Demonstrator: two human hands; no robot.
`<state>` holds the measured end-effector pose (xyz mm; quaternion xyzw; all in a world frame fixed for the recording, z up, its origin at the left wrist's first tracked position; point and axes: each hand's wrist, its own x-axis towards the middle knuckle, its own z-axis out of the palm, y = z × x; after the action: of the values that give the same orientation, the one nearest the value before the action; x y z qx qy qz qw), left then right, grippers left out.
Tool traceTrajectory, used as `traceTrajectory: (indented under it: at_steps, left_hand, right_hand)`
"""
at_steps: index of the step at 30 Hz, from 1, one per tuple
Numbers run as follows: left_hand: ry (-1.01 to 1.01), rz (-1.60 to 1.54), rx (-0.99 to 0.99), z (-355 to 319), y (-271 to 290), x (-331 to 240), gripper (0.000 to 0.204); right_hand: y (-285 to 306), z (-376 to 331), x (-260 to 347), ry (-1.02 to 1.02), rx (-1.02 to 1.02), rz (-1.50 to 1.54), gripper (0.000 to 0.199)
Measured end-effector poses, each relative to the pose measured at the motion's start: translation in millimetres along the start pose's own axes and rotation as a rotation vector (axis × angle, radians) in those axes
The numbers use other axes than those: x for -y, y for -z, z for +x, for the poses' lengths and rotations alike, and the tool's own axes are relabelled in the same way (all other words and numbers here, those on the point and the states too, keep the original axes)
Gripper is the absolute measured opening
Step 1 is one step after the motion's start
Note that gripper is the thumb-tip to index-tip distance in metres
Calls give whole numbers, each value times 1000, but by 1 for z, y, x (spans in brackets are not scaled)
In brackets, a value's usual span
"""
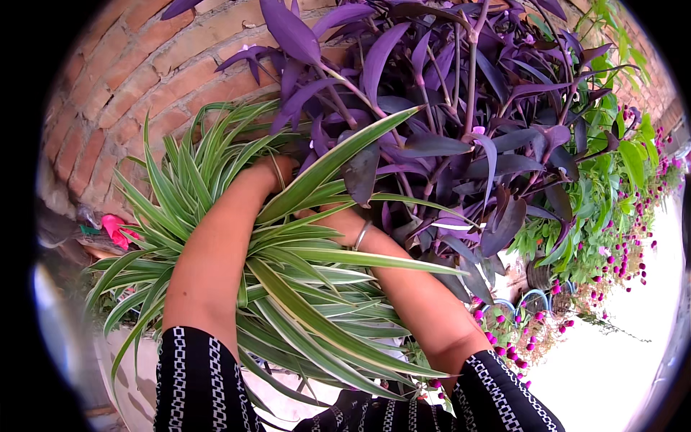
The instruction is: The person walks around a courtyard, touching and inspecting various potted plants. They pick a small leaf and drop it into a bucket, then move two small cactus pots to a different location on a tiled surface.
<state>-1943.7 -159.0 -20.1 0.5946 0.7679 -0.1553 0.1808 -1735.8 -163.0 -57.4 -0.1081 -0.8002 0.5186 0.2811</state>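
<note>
Head view, watched from my remote post. Spider plant (194, 180) fills the centre and left of the frame, its striped leaves fanning outward. Both bare hands are in among its upper foliage. The left hand (282, 171) sits just above centre, the right hand (344, 222) lower and to its right — forearms converging from the lower edge.

The relation I mark: one broad pale-edged leaf (338, 165) runs between the hands, its long axis slanting from the middle of the frame to the upper right. Left hand lies off its upper-left side; right hand lies below it, and the right fingers look nearer to its lower stretch.

Grip: I cannot tell for either hand. Leaves cover the left fingertips and part of the right — whether they pinch stems or stand apart is hidden from me.

Surroundings: purple-leaved plant (468, 144) crowds the upper right, against the right side of the striped leaves; brick wall (144, 79) at upper left; magenta blooms (511, 353) at lower right.
</note>
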Motion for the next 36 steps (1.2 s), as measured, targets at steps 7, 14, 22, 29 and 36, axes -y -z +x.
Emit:
traceTrajectory:
  at_steps: [7, 14, 22, 29, 36]
  left_hand:
    - [-187, -146, -379, -83, 70, -38, 41]
    - [-301, -137, -146, -115, 100, -69, 43]
    - [-265, -323, -289, -161, 108, -67, 40]
    - [-249, -493, -595, -229, 136, -58, 28]
    - [-361, -472, -636, -280, 146, -93, 25]
  right_hand:
    - [-2, -56, 29, -314, -73, -134, 56]
    - [-26, -115, 38, -1073, 104, 975, 38]
    - [-42, -156, -24, -490, -69, -491, 45]
    - [35, -89, 110, -185, -149, -651, 35]
    - [2, -18, -27, -157, -250, 100, 46]
